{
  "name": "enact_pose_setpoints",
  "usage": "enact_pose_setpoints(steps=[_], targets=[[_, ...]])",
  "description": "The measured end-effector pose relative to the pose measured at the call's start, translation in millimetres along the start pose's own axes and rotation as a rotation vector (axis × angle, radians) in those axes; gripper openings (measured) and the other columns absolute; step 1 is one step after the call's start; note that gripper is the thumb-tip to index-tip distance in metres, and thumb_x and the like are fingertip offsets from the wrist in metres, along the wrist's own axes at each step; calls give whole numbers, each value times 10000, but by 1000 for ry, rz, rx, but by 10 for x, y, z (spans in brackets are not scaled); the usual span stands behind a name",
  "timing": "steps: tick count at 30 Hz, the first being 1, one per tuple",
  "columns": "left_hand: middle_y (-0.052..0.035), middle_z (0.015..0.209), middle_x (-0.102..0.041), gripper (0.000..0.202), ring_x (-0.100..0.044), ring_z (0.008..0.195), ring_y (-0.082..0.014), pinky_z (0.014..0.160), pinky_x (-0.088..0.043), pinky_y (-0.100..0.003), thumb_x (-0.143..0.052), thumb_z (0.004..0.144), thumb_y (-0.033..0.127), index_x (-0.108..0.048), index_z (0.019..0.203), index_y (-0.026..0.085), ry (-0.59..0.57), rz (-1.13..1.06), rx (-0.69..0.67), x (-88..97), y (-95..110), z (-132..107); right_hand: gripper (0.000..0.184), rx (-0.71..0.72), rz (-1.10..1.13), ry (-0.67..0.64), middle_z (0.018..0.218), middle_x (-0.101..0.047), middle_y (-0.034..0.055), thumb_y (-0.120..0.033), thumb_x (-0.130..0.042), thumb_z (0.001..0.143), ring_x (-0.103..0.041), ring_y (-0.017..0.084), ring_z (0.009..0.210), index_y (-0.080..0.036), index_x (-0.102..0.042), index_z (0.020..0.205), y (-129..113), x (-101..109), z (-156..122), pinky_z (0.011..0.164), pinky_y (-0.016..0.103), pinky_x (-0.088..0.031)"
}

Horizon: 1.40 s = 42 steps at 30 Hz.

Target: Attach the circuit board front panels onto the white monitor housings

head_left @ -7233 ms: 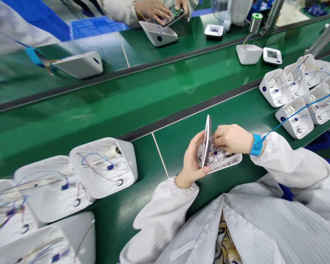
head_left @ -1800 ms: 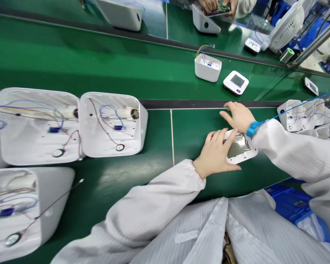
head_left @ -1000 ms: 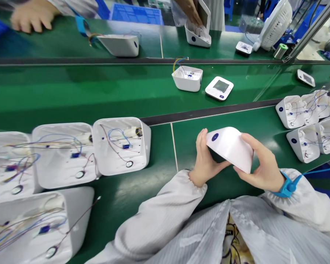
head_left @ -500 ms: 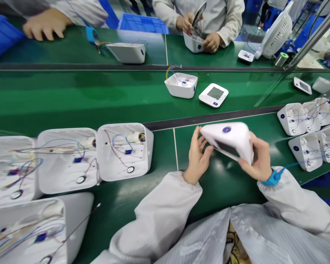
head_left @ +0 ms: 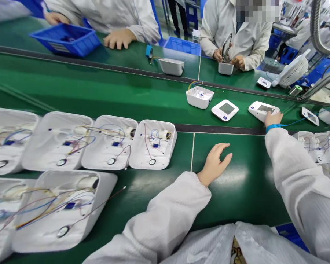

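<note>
My right hand (head_left: 274,118) reaches far out and grips the near right end of a white blood pressure monitor (head_left: 264,108) with a grey screen and a blue button. This monitor sits on the green belt, its screen facing up. My left hand (head_left: 215,161) is over the green worktop with fingers curved and thumb apart, holding nothing. Left of it stands the nearest open white housing (head_left: 153,161), which holds coloured wires, a small blue part and a round disc. Another monitor (head_left: 224,110) lies on the belt, beside a wired white housing (head_left: 199,99).
More wired housings (head_left: 57,209) stand in rows at the left, and others (head_left: 323,146) at the right. Across the belt, a co-worker's hands (head_left: 238,62) work on a housing; another person's hand (head_left: 120,38) rests near a blue bin (head_left: 67,42). A white fan (head_left: 294,69) stands at the back right.
My right hand has carried the monitor forward and right onto the belt. My left hand has let go of it and stayed over the worktop. The camera view has shifted.
</note>
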<state>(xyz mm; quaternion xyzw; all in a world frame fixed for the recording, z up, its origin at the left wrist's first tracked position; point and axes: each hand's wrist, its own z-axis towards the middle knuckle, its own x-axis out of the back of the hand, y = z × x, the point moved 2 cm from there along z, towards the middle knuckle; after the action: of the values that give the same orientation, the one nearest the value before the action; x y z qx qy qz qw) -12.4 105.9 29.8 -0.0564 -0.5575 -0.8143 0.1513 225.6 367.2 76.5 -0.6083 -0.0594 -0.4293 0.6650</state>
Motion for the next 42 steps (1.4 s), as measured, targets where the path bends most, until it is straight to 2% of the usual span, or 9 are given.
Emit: enact_pose_setpoints(steps=[4, 9, 13, 17, 22, 26, 32, 36, 42], targets=[[-92, 1143, -683, 210, -635, 1118, -244, 975, -538, -440, -576, 930, 258, -640, 1125, 215, -24, 20, 2, -1, 14, 16, 585, 424, -433, -180, 1598, -339, 185, -418, -546, 904, -153, 399, 1514, -146, -507, 1420, -322, -501, -599, 1140, 749, -28], [-104, 1128, -689, 185, -640, 1111, -245, 996, -532, -447, -582, 917, 228, -666, 1078, 191, -33, 45, 9, 13, 3, 22, 760, 665, -565, -453, 1582, -345, 244, -612, -393, 958, -158, 416, 1511, -77, -418, 1497, -598, -1009, -1280, 1167, 664, -115], [-105, 1139, -687, 178, -641, 1127, -244, 1004, -529, -451, -586, 918, 232, -674, 1070, 198, -24, 57, 7, 15, -14, 27, 928, 739, -547, -681, 1611, -304, 216, -735, -546, 833, -243, 423, 1484, -157, -365, 1536, -760, -1174, -1418, 1163, 614, -214], [-102, 1141, -691, 182, -656, 1105, -231, 984, -542, -432, -589, 914, 226, -674, 1074, 205, 14, 71, -26, 43, -42, 45, 594, 725, -460, -648, 1390, -576, 207, -501, -624, 885, -492, 366, 1307, -127, -576, 1344, -934, -1195, -1357, 1081, 483, -383], [-79, 1088, -713, 174, -680, 1039, -215, 949, -553, -401, -564, 922, 246, -673, 1054, 215, 147, 184, -61, 237, -177, 141, 438, 595, -271, -484, 1079, -721, 117, -413, -295, 1040, -663, 263, 1005, -183, -584, 1277, -701, -786, -1320, 901, 385, -499], [-122, 1117, -699, 248, -645, 1079, -280, 988, -502, -481, -553, 909, 290, -666, 1110, 198, 217, 275, -26, 480, -390, 471, 480, 118, 512, -248, 753, -682, 26, -594, -447, 950, -644, 186, 664, -167, -656, 1012, 136, -65, -1551, 714, 339, -549], [-193, 1158, -650, 717, -600, 1141, -403, 997, -441, -580, -658, 797, 263, -394, 1456, 165, 433, 571, 254, 898, -754, 1390, 303, -144, 910, -101, 1040, -742, 58, -454, -632, 854, -690, 231, 1050, -217, -705, 1028, 1043, 821, -1866, 931, 402, -558], [-213, 1075, -664, 734, -644, 1070, -419, 951, -465, -579, -685, 777, 248, -372, 1427, 113, 534, 557, 496, 1112, -964, 1695, 297, -174, 838, -171, 1040, -755, 70, -472, -634, 854, -695, 253, 1075, -212, -721, 969, 1053, 930, -1859, 948, 428, -560], [-84, 812, -711, 375, -717, 905, -277, 927, -513, -416, -630, 891, 354, -477, 1156, 138, 671, 469, 390, 1091, -913, 1573, 366, -204, 870, -205, 1086, -757, 78, -474, -683, 820, -699, 254, 1079, -183, -722, 1038, 1000, 877, -1826, 943, 419, -565]])
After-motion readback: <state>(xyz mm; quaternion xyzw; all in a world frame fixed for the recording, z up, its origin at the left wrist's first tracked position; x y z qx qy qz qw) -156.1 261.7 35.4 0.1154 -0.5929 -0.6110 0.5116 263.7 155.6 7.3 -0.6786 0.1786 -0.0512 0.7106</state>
